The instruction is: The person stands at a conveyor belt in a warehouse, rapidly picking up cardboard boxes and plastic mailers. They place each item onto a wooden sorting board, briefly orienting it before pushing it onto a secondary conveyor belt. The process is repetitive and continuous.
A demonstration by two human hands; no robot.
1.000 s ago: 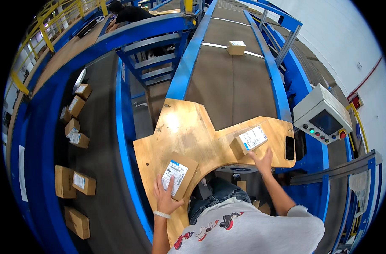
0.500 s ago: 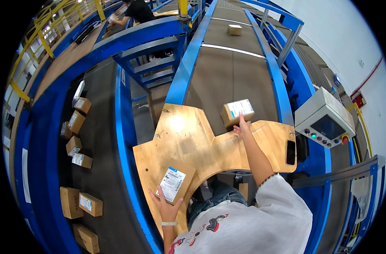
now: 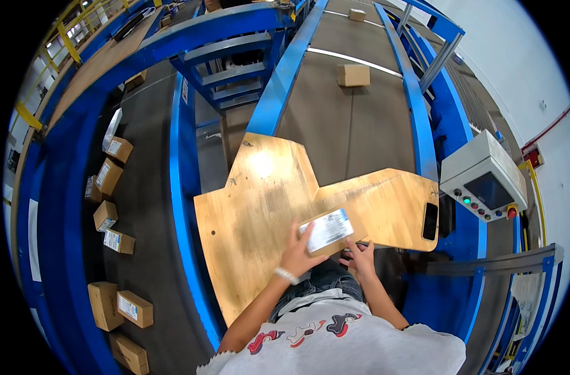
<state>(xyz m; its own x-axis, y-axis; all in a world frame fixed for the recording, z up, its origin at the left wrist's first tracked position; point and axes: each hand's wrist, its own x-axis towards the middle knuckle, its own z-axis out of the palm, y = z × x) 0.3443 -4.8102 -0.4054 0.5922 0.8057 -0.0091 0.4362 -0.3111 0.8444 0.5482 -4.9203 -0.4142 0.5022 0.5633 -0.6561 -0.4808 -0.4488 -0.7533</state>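
A brown cardboard box point(image 3: 359, 223) with a white-and-blue label on top is tilted over the inner edge of the wooden worktop point(image 3: 254, 212). My left hand point(image 3: 302, 255) is closed around its left end, thumb on the label side. At the box's near right edge is my right hand point(image 3: 361, 259), its fingers apart and slightly bent, fingertips at or just under the edge. Whether that hand bears any weight cannot be made out. Beyond the worktop, another brown box point(image 3: 354, 75) lies on the belt point(image 3: 322, 119).
A smaller box point(image 3: 357, 14) sits farther up the belt. On the left, a lower conveyor point(image 3: 166, 262) carries several boxes along its far-left side. A phone point(image 3: 430, 222) lies at the worktop's right end, near a control box point(image 3: 485, 178) with buttons. Blue rails flank both belts.
My left hand has brought the labelled box rightward across the worktop. My right hand has left the box on the belt and come back toward me; that box is now farther away.
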